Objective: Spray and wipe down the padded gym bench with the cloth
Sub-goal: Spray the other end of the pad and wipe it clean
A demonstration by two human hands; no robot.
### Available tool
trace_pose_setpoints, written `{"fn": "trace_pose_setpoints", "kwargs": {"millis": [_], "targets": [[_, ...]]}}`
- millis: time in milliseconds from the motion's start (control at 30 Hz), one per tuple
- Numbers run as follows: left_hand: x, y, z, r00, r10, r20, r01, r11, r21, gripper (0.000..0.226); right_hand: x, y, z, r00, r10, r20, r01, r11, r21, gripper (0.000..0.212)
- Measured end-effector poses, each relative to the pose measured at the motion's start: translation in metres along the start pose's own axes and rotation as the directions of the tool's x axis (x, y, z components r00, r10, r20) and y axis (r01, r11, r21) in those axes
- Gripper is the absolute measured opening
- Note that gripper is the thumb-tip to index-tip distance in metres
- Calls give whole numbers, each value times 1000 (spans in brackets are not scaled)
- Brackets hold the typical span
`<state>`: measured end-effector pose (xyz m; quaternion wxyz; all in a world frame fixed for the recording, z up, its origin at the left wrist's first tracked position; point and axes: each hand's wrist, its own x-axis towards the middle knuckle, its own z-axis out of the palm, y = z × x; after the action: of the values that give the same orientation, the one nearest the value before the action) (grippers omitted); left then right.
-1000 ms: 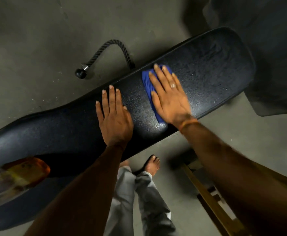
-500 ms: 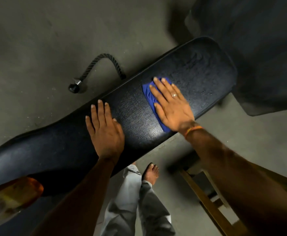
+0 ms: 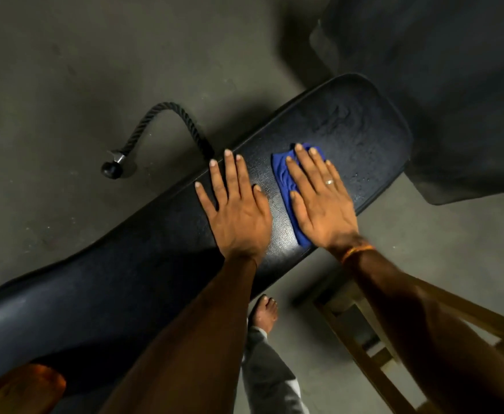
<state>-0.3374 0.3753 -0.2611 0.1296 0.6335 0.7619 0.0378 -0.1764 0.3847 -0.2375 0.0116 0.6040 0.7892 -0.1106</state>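
**Pressing the cloth (image 3: 283,177) flat on the bench (image 3: 143,273)**

Seen from the head camera, my right hand (image 3: 324,210) lies palm down on the blue cloth. Its fingers are straight and close together, curled round nothing, and they simply pin the fabric to the black padding. The cloth sits toward the bench's right end and reaches the near edge, showing along the left side of my hand and past the fingertips. A ring (image 3: 329,182) shows on one finger (an orange band (image 3: 357,252) circles that wrist).

My left hand (image 3: 238,216) rests flat on bare padding just beside the cloth, with a strip of padding between them. Its fingers are straight and slightly spread, reaching to the far edge.

Beyond the cloth, the right end of the bench carries fine droplets (image 3: 361,156). On the floor (image 3: 80,55) past the far edge lies a black rope handle (image 3: 167,115) with a knob at its end. Below the near edge I see my bare foot (image 3: 264,313) and a wooden frame (image 3: 361,363). A dark mat (image 3: 454,100) lies off the bench's right end. At the left end, something orange (image 3: 26,386) is too blurred to name.
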Motion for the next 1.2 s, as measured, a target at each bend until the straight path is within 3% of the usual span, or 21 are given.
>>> {"fn": "trace_pose_setpoints", "kwargs": {"millis": [200, 433, 567, 700, 967, 1067, 1200], "targets": [[1, 2, 1, 1000, -16, 20, 16, 1000, 19, 64, 89, 19, -18, 999, 24, -30, -23, 999, 37, 58], [1, 4, -4, 999, -21, 47, 20, 1000, 5, 65, 3, 24, -12, 996, 81, 24, -81, 997, 15, 61], [2, 6, -1, 999, -28, 46, 26, 999, 30, 65, 45, 43, -17, 1000, 10, 6, -10, 1000, 19, 60], [2, 5, -1, 999, -34, 42, 31, 997, 67, 65, 109, 53, -22, 994, 98, -40, -96, 995, 30, 58], [1, 6, -2, 999, -33, 28, 31, 997, 72, 66, 16, 46, -15, 990, 135, 52, -137, 990, 37, 61], [1, 6, 0, 999, -38, 23, 35, 995, 91, 65, 40, 65, -18, 997, 61, 36, -62, 997, 36, 61], [0, 6, 2, 1000, -31, 2, 31, 995, 97, 63, 100, 85, -26, 990, 130, -62, -128, 991, 38, 59]]}}
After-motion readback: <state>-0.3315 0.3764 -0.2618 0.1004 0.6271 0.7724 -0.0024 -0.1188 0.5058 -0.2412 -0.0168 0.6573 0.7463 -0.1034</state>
